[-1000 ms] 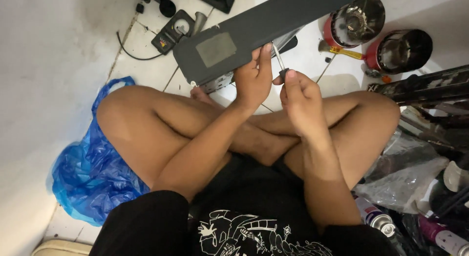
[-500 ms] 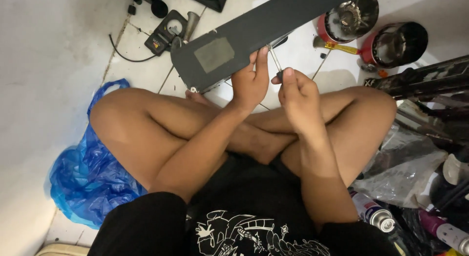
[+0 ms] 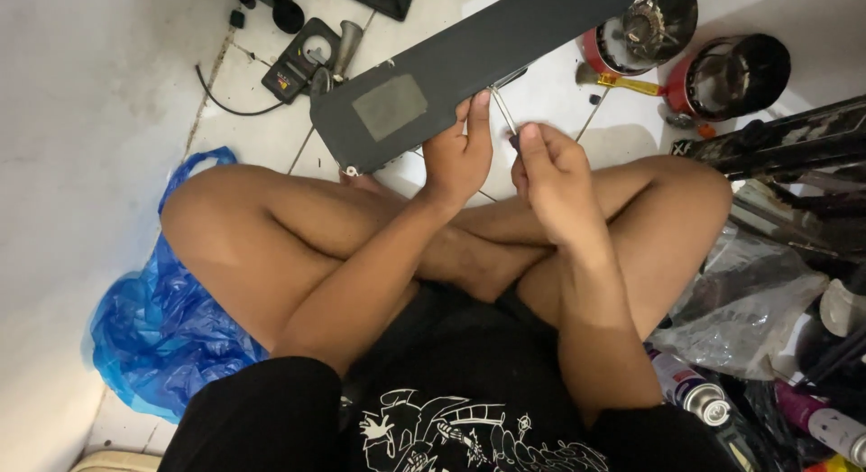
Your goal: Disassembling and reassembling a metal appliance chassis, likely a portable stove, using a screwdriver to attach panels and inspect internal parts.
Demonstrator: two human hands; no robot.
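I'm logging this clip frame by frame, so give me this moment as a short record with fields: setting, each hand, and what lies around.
setting: person sitting cross-legged on a white tiled floor
left hand: left hand grips the edge of a long dark panel
right hand: right hand pinches a thin metal wire against the panel edge
behind the panel: handheld meter, two red round pots
person's left: blue plastic bag
person's right: spray cans, clear plastic bag
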